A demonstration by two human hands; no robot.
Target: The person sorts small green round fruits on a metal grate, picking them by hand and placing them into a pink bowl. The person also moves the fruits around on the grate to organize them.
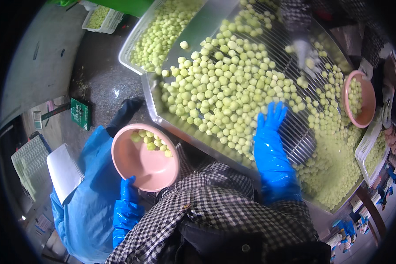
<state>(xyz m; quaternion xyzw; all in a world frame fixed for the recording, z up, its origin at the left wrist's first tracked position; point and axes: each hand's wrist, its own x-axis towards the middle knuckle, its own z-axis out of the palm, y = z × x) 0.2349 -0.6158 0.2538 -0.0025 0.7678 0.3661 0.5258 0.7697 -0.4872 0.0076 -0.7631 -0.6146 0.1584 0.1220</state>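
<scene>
My left hand, in a blue rubber glove, grips the lower rim of a pink plastic basin. Several pale-green round fruits lie against the basin's far side. My right hand, gloved the same way, reaches flat over the metal sorting table, fingers extended and slightly apart. Its fingertips are at the edge of a broad heap of the same fruits. Beside it shows the bare slatted grate of the table. No fruit is visible in the right hand, though its palm side is hidden.
Across the table a co-worker's gloved hand is among the fruits. Another pink basin and a white crate stand at right. A fruit-filled crate adjoins the far left corner. A person in a blue gown is at left.
</scene>
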